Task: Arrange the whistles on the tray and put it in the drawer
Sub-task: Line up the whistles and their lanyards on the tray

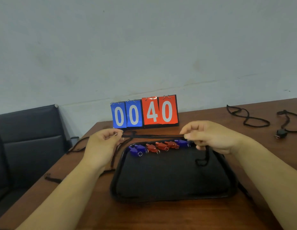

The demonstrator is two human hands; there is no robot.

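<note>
Whistles [159,146] line black tray's [174,198] far edge.

The right hand [210,138] hides the end of the nearest blue whistle [182,142], and well to its right a black cord [282,112] runs off the picture's edge.

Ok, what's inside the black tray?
Blue and red whistles line the far side of the tray, and a black cord hangs in. The right hand hides the row's right end.
</note>
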